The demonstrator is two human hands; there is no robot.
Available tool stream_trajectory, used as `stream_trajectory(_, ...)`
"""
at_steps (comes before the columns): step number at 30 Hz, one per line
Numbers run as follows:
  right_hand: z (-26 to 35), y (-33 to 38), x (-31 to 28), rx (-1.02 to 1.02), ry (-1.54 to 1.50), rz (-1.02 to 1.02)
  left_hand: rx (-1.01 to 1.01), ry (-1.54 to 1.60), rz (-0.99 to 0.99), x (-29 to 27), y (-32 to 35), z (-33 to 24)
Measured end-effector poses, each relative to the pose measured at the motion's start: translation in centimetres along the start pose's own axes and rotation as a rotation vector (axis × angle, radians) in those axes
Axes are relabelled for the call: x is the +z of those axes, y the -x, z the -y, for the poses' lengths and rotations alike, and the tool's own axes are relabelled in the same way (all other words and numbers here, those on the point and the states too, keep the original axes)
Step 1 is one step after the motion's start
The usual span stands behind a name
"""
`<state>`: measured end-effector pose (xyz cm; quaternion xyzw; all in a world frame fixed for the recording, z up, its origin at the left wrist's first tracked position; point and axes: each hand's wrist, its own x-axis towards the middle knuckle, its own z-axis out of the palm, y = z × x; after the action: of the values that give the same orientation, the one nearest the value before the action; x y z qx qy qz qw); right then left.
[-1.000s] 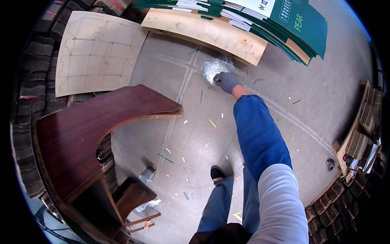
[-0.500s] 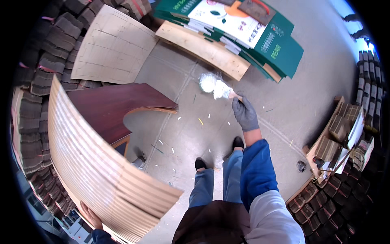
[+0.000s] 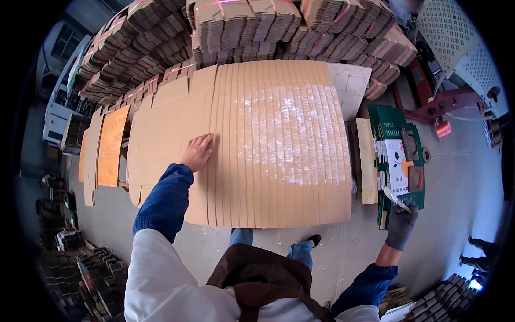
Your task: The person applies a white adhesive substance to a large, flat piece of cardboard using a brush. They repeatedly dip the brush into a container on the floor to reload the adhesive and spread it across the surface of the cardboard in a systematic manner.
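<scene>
Brown cardboard sheets (image 3: pixel 225 188) lie fanned in overlapping strips before me, with shiny wet-looking streaks across their right half. My left hand (image 3: pixel 199 152), bare, rests palm down on the sheets left of the strips, its fingers stretched out. Off to the right, my gloved right hand (image 3: pixel 402 228) is closed round the handle of a brush (image 3: pixel 396 197) with a whitish head. The brush is apart from the cardboard, over the near end of a stack of green and white printed box blanks (image 3: pixel 398 158).
Tied cardboard bundles (image 3: pixel 230 21) are piled behind the sheets. A wooden plank (image 3: pixel 366 161) stands between the sheets and the green stack. Orange-brown boards (image 3: pixel 112 145) stand at the left. A red-framed machine (image 3: pixel 440 102) is at the far right.
The view has swung left, bringing the fanned cardboard to the middle. My left hand has moved from its edge onto its top. My right hand still holds the brush, now beside the green stack.
</scene>
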<state>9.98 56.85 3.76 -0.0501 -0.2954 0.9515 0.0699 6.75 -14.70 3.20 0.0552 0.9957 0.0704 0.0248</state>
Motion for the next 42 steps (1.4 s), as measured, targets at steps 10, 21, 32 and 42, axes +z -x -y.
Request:
stream_trajectory(10, -16.8, -1.2, 22.8, 0.168, 0.376, 0.150, 0.036, 0.228, -0.151, -0.5, 0.1, 6.8)
stream_trajectory(21, -34.5, -7.2, 32.4, 0.329, 0.639, 0.240, -0.035, 0.143, -0.054, 2.4, 1.0, 10.6)
stream_trajectory(32, -40.7, -12.2, 34.2, 0.324, 0.702, 0.280, -0.067, 0.111, -0.013, 2.7, 0.6, 10.2)
stream_trajectory(42, -50.4, -14.1, 36.7, 0.052, 1.356, 0.560, -0.089, 0.142, 0.003, 2.7, 0.4, 9.9)
